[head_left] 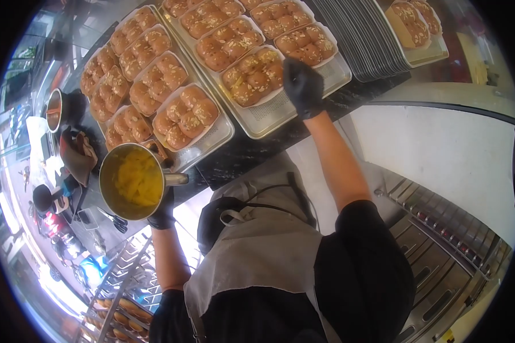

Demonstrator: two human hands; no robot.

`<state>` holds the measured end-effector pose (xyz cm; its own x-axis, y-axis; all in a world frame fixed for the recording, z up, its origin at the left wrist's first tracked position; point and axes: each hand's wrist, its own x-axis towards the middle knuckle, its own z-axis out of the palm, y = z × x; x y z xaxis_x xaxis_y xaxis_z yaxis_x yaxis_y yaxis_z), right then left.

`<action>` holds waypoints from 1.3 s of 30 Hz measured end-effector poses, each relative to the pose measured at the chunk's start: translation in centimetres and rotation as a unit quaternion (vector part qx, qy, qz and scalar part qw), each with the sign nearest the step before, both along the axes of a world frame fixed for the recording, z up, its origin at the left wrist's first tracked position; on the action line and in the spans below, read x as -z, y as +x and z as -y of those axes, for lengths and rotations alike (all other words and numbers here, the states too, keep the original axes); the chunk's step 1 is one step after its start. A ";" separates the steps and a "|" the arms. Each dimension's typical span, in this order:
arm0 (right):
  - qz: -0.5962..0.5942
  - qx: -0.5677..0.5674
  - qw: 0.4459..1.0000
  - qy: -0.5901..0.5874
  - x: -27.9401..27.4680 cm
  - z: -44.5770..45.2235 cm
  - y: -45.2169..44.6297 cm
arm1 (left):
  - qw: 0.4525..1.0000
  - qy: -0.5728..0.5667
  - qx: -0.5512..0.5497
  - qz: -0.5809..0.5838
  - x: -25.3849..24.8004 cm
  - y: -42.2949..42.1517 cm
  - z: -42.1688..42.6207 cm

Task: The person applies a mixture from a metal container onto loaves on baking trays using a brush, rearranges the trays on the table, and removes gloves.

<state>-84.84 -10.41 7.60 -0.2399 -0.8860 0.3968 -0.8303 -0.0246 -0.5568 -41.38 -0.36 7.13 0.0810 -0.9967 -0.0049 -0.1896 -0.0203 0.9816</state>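
My left hand [163, 215], in a black glove, grips a metal pot [104, 186] near its handle; most of the fingers are hidden by it. A thick yellow mass [137, 178] fills much of the pot. Over the front corner of the right tray, my right hand [303, 87], also black-gloved, is closed at the edge of a bread loaf [253, 77]. Whatever it grips, if anything, is hidden. That loaf carries flaked nuts and a glossy yellow film on top. Beside it lies another nut-topped loaf [306, 44] in a paper case.
More loaves [187, 117] fill a left metal tray [220, 137] next to the right tray [257, 130]. A stack of dark trays [355, 43] stands right, with a loaf tray [426, 56] beyond. A steel bowl [54, 111] and scissors [113, 218] lie left.
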 end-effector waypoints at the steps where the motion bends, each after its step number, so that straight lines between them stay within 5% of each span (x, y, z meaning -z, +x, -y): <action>1: -0.009 -0.069 0.997 -0.023 0.2 -0.4 0.9 | 0.979 0.059 -0.041 -0.192 0.2 -0.2 0.1; 3: 0.007 -0.207 0.977 -0.056 0.4 -1.9 4.2 | 0.996 0.029 -0.009 -0.089 -0.2 -0.8 0.2; 5: 0.106 -0.211 0.972 0.014 -0.7 -2.9 5.2 | 1.000 -0.006 0.023 0.014 -0.8 -1.6 0.6; 7: 0.164 -0.110 0.980 0.037 0.4 -2.4 3.1 | 0.950 0.036 -0.010 -0.309 -1.7 -2.2 0.8; 10: 0.083 -0.003 0.996 0.044 0.3 -1.4 -0.4 | 0.879 0.047 0.099 -0.463 -3.3 -2.2 1.6; 12: -0.093 -0.127 0.987 0.044 -0.1 -1.9 1.0 | 0.888 0.057 0.095 -0.446 -2.8 -1.8 1.7; 14: -0.022 -0.277 0.960 0.034 -1.5 -3.1 4.2 | 0.905 0.077 0.080 -0.410 -1.7 -0.9 1.6; 17: 0.142 -0.179 0.973 0.021 -1.7 -2.3 5.6 | 0.923 0.097 0.062 -0.368 -1.9 -0.3 1.6; 20: 0.288 -0.125 0.949 0.018 -0.3 1.5 4.0 | 0.850 0.129 0.007 -0.510 -3.2 -2.1 1.3; 21: 0.283 -0.157 0.945 0.033 0.4 2.4 4.1 | 0.986 0.063 -0.015 -0.153 -3.8 -3.2 1.2; 22: 0.279 -0.190 0.940 0.049 0.7 2.9 4.5 | 0.973 -0.013 -0.034 0.228 -4.2 -3.7 1.1; 23: 0.189 -0.210 0.959 0.020 1.0 3.0 4.6 | 0.973 -0.013 -0.033 0.229 -4.2 -3.5 1.1; 27: 0.215 -0.250 0.940 0.084 1.0 2.5 4.7 | 0.919 -0.156 0.003 0.361 -4.3 -3.0 0.8; 30: 0.269 -0.232 0.928 0.110 2.0 2.4 4.0 | 0.904 -0.203 -0.010 0.375 -3.7 -2.5 0.6; 36: 0.574 -0.108 0.788 0.195 0.7 0.8 1.3 | 0.867 -0.205 -0.048 0.452 -4.1 -2.5 0.6; 39: 0.579 -0.073 0.801 0.136 -1.0 -1.0 -0.7 | 0.864 -0.221 -0.051 0.450 -4.2 -2.8 0.7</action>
<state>-85.58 -9.45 8.61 -0.1935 -0.9542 -0.2280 0.2469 0.1776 -0.9526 -44.22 -1.10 11.31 -0.0587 -0.8724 0.4852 -0.8990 0.2575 0.3543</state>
